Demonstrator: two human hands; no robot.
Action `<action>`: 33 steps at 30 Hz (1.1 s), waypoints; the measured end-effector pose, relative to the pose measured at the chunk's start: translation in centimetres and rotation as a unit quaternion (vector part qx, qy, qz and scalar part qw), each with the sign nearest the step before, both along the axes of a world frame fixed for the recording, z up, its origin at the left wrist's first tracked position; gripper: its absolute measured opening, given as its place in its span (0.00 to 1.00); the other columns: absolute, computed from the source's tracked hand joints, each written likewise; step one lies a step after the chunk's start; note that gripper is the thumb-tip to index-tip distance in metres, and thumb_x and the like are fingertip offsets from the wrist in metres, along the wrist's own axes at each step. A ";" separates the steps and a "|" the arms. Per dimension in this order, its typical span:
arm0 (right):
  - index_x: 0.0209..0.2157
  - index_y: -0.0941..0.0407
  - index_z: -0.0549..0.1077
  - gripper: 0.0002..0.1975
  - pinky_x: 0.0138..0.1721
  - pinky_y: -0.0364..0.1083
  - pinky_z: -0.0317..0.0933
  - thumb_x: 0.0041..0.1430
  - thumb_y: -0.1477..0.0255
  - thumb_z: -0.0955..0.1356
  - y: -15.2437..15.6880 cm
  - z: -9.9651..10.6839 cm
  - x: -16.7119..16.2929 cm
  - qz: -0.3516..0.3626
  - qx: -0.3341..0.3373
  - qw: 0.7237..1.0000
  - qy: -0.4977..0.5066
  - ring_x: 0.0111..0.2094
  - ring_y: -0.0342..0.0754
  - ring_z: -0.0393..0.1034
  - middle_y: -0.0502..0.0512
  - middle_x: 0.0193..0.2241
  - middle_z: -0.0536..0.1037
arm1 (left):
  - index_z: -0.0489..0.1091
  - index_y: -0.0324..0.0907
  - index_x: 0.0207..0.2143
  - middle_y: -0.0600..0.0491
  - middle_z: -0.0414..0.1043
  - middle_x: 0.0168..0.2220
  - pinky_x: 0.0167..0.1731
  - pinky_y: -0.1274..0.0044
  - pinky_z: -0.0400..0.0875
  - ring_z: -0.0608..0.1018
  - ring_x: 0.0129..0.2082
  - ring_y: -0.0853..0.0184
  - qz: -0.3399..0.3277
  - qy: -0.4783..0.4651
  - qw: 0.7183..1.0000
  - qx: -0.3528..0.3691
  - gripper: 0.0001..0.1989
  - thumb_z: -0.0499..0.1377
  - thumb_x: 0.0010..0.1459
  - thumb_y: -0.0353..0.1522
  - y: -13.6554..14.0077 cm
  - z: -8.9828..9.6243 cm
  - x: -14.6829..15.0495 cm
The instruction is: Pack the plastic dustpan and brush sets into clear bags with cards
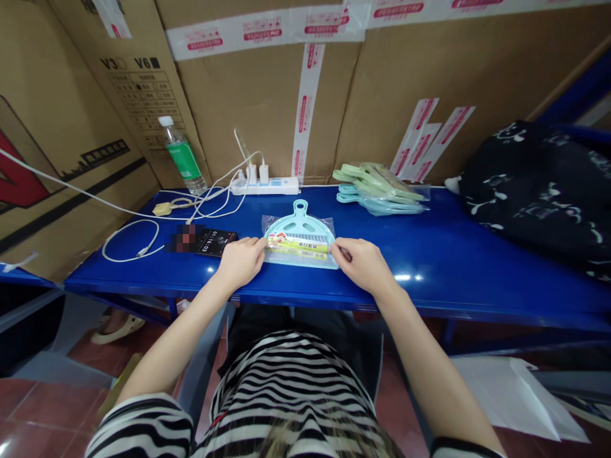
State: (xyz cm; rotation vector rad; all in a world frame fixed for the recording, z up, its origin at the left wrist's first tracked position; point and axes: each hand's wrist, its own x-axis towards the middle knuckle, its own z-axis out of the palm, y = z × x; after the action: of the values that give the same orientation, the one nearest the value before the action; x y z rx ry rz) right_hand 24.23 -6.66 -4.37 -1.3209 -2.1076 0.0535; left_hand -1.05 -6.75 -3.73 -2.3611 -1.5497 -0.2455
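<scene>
A light blue mini dustpan [300, 218] lies flat on the blue table in front of me, with its looped handle pointing away. Clear plastic shows around it, and grey bristles of a brush [305, 238] are visible inside the pan. Across its front runs a printed yellow-green label [298, 244] with mushrooms and lettering. My left hand [242, 259] is closed at the left edge of this package, fingers curled on it. At the right edge my right hand [359, 259] pinches the package by the label's end. The fingertips of both hands are partly hidden.
Bagged green dustpans [377, 181] and blue ones [377, 203] are stacked at the back. Left of my hands lie a phone [217, 242] and a white cable [107, 245]. A power strip [267, 186], a water bottle [184, 159] and a black patterned bag [534, 191] also stand around.
</scene>
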 end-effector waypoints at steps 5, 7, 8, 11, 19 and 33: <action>0.19 0.52 0.53 0.14 0.26 0.43 0.49 0.58 0.67 0.57 0.0 0.0 0.0 0.004 -0.001 1.000 0.003 0.18 0.44 0.55 0.48 0.14 0.59 | 0.71 0.42 0.38 0.50 0.76 0.30 0.27 0.74 0.64 0.78 0.32 0.61 -0.001 0.004 1.000 0.003 0.14 0.47 0.58 0.26 0.0 0.0 -0.1; 0.19 0.52 0.53 0.14 0.25 0.43 0.48 0.58 0.67 0.57 0.0 0.0 0.0 0.006 0.002 1.000 0.005 0.18 0.44 0.55 0.48 0.14 0.59 | 0.71 0.42 0.38 0.50 0.76 0.30 0.27 0.74 0.64 0.78 0.32 0.61 -0.003 0.000 1.000 0.005 0.14 0.47 0.59 0.26 0.0 0.0 -0.1; 0.19 0.52 0.54 0.14 0.25 0.43 0.48 0.58 0.67 0.57 0.0 0.0 0.0 0.008 0.003 1.000 0.007 0.18 0.44 0.55 0.48 0.14 0.59 | 0.71 0.42 0.38 0.50 0.76 0.30 0.27 0.74 0.64 0.78 0.32 0.61 -0.005 -0.001 1.000 0.006 0.14 0.47 0.59 0.26 0.0 0.0 -0.1; 0.19 0.52 0.54 0.14 0.25 0.43 0.48 0.58 0.67 0.57 0.1 -0.1 0.0 0.012 0.004 1.000 0.012 0.18 0.44 0.55 0.48 0.14 0.60 | 0.72 0.41 0.39 0.50 0.76 0.30 0.27 0.74 0.64 0.78 0.32 0.61 -0.006 0.005 1.000 0.008 0.14 0.47 0.59 0.26 0.0 0.0 -0.1; 0.19 0.52 0.53 0.14 0.25 0.43 0.48 0.58 0.67 0.57 0.0 -0.1 0.0 0.013 0.004 1.000 0.016 0.18 0.44 0.54 0.48 0.13 0.58 | 0.72 0.41 0.39 0.49 0.75 0.28 0.27 0.74 0.64 0.77 0.30 0.61 -0.012 0.000 1.000 0.016 0.14 0.47 0.59 0.26 0.0 -0.2 -0.1; 0.19 0.52 0.56 0.13 0.25 0.43 0.49 0.58 0.67 0.58 0.2 -0.2 0.1 0.015 -0.003 1.000 0.016 0.19 0.44 0.56 0.48 0.14 0.61 | 0.71 0.41 0.39 0.50 0.74 0.27 0.27 0.75 0.65 0.77 0.30 0.62 -0.015 -0.013 1.000 0.018 0.14 0.47 0.59 0.26 0.1 -0.2 -0.2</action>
State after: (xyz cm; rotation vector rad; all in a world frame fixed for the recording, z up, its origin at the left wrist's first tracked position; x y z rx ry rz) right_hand 24.33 -6.50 -4.61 -1.2834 -2.1030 0.0934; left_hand -1.25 -6.70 -3.96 -2.3627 -1.5101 -0.3092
